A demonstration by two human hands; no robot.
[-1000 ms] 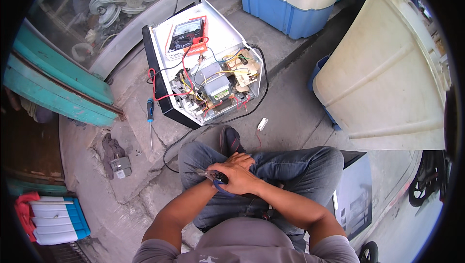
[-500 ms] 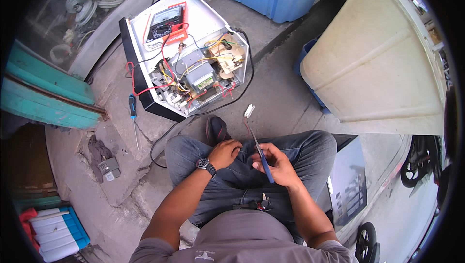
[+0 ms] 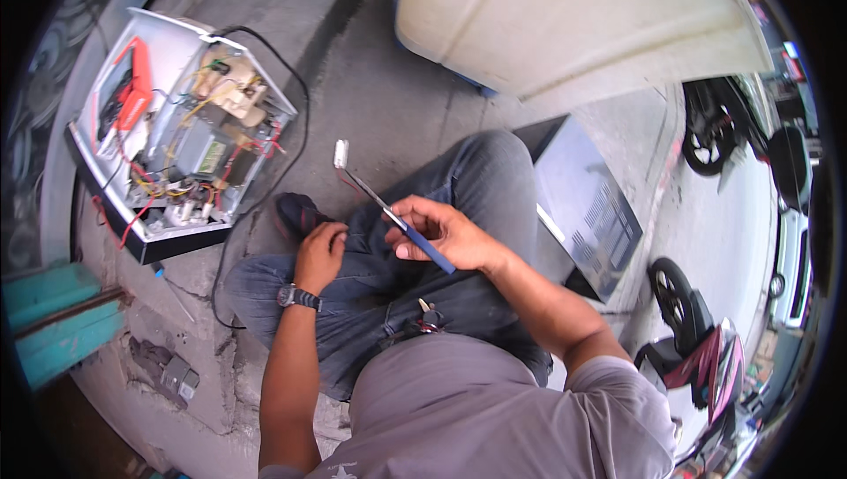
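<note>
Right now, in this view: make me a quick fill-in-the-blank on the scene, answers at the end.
1. The right hand holds a slim tool with a ____ handle.
2. A watch is worn on the person's ____ wrist.
3. The small part by the tool's tip is ____ in colour.
4. The opened appliance with exposed wiring lies toward the ____ side of the picture.

Missing words: blue; left; white; left.

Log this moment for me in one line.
right hand: gripping blue-handled tool | left hand: nothing held | white piece: near tool tip, contact unclear | opened appliance: ahead, left
</note>
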